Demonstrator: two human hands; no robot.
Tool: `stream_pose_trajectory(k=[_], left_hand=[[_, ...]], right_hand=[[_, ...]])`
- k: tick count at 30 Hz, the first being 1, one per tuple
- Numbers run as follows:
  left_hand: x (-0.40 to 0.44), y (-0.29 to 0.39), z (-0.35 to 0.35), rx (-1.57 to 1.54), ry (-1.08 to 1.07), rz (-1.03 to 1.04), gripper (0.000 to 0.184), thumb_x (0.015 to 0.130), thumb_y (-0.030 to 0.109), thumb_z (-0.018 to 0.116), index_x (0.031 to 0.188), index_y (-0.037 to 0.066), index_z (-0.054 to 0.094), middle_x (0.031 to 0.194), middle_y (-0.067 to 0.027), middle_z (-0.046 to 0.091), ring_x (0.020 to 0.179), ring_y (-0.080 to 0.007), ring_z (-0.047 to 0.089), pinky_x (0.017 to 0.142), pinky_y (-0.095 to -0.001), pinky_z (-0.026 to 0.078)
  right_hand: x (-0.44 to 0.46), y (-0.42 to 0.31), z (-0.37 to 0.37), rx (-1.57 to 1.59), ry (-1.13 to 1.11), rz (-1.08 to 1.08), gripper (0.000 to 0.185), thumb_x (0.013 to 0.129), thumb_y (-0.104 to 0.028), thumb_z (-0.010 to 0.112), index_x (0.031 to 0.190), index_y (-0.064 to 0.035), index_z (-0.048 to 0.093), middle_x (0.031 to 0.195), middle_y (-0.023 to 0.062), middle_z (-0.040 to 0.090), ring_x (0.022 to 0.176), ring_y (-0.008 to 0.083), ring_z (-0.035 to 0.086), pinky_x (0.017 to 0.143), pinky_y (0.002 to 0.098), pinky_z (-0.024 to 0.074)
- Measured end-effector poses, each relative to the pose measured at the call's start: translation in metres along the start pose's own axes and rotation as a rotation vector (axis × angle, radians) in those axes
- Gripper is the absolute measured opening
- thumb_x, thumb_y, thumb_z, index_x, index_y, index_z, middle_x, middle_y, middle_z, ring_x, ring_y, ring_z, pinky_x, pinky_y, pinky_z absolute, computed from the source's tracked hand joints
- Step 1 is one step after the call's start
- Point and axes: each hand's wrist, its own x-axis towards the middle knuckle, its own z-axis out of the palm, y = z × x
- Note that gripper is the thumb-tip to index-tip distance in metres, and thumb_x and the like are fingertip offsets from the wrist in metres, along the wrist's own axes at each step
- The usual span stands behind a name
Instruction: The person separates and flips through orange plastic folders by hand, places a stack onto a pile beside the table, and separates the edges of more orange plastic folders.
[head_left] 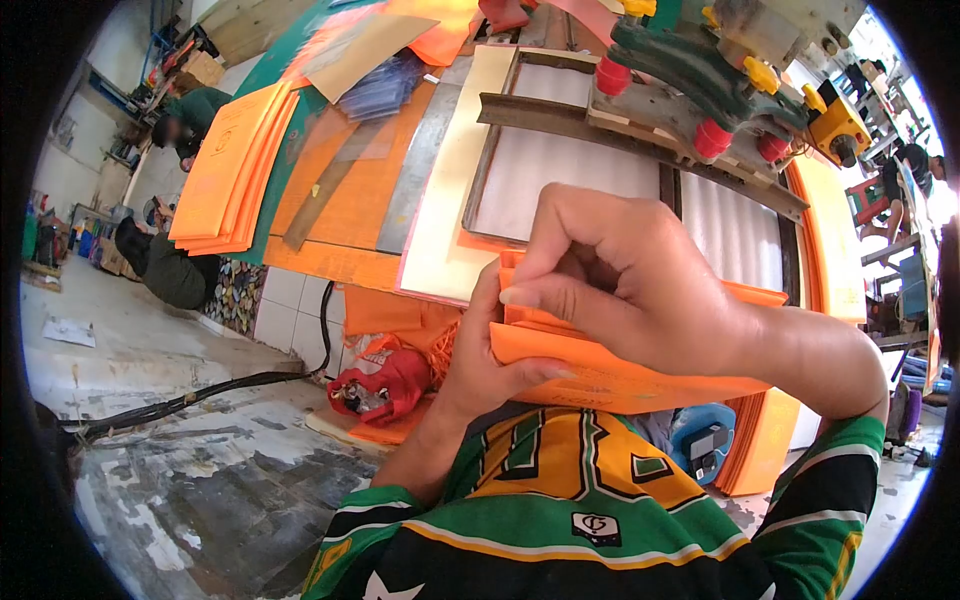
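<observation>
Close to my chest, an orange folded piece is held near the front edge of the table. My left hand is closed round its left end, with the thumb along the near face. My right hand reaches over the same piece, thumb and forefinger pinched at its upper left corner. The other right fingers are curled in. Behind my hands lies a metal frame with pale foam panels, on a cream sheet.
A stack of orange folders sits at the left table edge. A machine with red and yellow knobs stands at the back right. Orange stacks lie right. A red bag is below the table. A person is at far left.
</observation>
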Motion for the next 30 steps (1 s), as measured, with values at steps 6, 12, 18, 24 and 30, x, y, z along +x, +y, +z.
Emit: stream_pose_trajectory(k=[6,12,18,24,30], left_hand=[[0.006,0.001,-0.001,0.011,-0.080,0.027,0.098,0.078,0.030,0.091,0.148,-0.001,0.029,0.133,-0.0103,0.053,0.123,-0.0176,0.056,0.100,-0.0326,0.050],[0.005,-0.004,-0.008,0.024,-0.098,0.025,0.101,0.078,0.032,0.091,0.149,-0.001,0.027,0.133,-0.0100,0.053,0.123,-0.0174,0.056,0.101,-0.0323,0.049],[0.001,0.000,0.005,-0.077,-0.002,0.013,0.105,0.078,0.030,0.091,0.152,-0.001,0.023,0.135,-0.0106,0.051,0.126,-0.0186,0.054,0.103,-0.0333,0.048],[0.000,-0.003,0.001,-0.044,-0.021,0.026,0.108,0.078,0.028,0.091,0.153,-0.001,0.019,0.136,-0.0115,0.050,0.127,-0.0197,0.053,0.104,-0.0347,0.048],[0.000,-0.011,-0.008,-0.011,-0.093,0.015,0.107,0.079,0.028,0.090,0.153,-0.001,0.018,0.134,-0.0118,0.051,0.126,-0.0194,0.054,0.104,-0.0339,0.048]], right_hand=[[0.001,-0.006,-0.003,-0.102,0.017,0.002,0.009,0.088,-0.002,0.068,0.087,0.0000,0.059,0.077,0.0134,0.066,0.072,0.0270,0.069,0.064,0.0348,0.0521],[0.003,-0.001,-0.003,-0.185,-0.068,-0.109,0.011,0.094,-0.003,0.071,0.089,-0.0009,0.062,0.080,0.0004,0.058,0.066,0.0027,0.048,0.057,0.0225,0.0405],[0.000,0.002,0.001,0.067,0.071,0.078,0.011,0.096,-0.003,0.069,0.092,0.0002,0.060,0.082,0.0000,0.060,0.071,0.0003,0.052,0.059,0.0202,0.0428],[0.001,0.001,0.002,0.049,0.041,0.119,0.011,0.096,-0.003,0.069,0.092,0.0003,0.060,0.082,0.0000,0.062,0.070,0.0000,0.053,0.058,0.0196,0.0431],[0.005,-0.005,-0.003,-0.141,-0.065,0.030,0.008,0.088,-0.003,0.067,0.087,0.0024,0.061,0.079,0.0154,0.071,0.073,0.0276,0.072,0.065,0.0357,0.0545]])
